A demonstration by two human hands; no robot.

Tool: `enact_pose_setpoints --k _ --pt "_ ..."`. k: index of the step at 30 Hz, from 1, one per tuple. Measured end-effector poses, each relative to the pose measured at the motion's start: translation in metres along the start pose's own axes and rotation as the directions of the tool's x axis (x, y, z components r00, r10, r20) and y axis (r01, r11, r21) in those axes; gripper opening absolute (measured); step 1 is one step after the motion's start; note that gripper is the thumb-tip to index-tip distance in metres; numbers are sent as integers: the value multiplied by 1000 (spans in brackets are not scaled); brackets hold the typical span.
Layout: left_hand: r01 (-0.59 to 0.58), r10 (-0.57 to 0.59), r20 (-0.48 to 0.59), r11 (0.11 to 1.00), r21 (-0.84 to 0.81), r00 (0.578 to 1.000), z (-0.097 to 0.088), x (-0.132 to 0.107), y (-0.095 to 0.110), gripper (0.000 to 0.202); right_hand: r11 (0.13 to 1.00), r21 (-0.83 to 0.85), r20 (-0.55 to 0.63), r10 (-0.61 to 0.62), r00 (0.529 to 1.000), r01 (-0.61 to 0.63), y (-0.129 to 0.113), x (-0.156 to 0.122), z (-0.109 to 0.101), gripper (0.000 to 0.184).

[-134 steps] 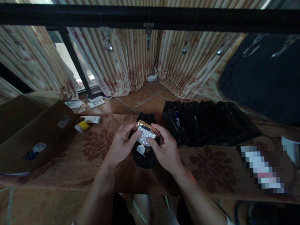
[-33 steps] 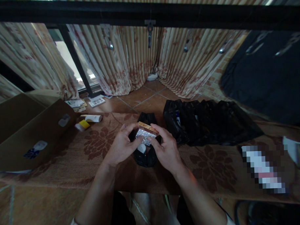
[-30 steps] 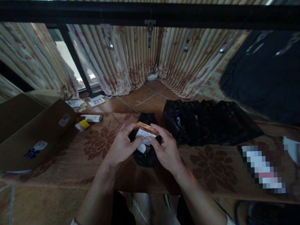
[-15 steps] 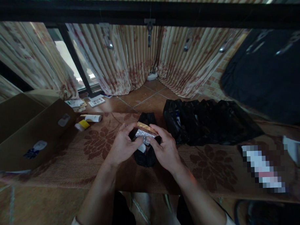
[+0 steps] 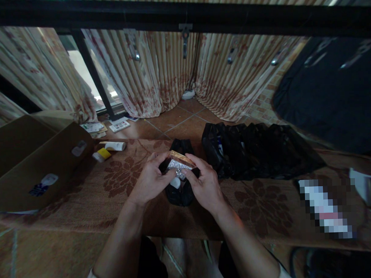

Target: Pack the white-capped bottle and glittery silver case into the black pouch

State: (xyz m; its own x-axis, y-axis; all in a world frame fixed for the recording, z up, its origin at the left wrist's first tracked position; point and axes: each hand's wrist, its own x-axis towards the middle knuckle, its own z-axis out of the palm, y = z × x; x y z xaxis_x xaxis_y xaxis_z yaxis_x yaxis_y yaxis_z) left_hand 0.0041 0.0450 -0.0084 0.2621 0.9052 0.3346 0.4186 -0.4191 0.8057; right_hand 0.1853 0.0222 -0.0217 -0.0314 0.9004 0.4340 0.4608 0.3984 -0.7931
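Between my two hands is a small box-shaped case [image 5: 180, 162], glittery silver on the side facing me with a shiny gold edge on top. My left hand [image 5: 154, 176] grips its left end, thumb on the glitter face. On the other end my right hand [image 5: 203, 181] is closed in the same way, fingers over the gold edge. Below the case lies a black pouch-like item [image 5: 182, 198] on the patterned cloth [image 5: 121, 206]. A white round piece [image 5: 175, 182] shows just under my left thumb; what it belongs to is hidden.
An open cardboard box [image 5: 61, 159] stands at the left. Beside it lie a white tube [image 5: 115, 146] and a yellow-and-white container [image 5: 102, 154]. A black plastic bag [image 5: 259, 152] spreads out at right. Further right is a blurred-out item [image 5: 326, 209]. A dark bar [image 5: 157, 14] crosses overhead.
Almost nothing differs. Both hands keep the same hold on the glittery case, which stays in place over the black item.
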Motion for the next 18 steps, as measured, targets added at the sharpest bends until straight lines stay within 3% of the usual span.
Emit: enact_pose_setpoints --k 18 --pt "1 -2 39 1000 19 999 -4 0 -1 35 1000 8 4 16 1000 -16 2 0 0 40"
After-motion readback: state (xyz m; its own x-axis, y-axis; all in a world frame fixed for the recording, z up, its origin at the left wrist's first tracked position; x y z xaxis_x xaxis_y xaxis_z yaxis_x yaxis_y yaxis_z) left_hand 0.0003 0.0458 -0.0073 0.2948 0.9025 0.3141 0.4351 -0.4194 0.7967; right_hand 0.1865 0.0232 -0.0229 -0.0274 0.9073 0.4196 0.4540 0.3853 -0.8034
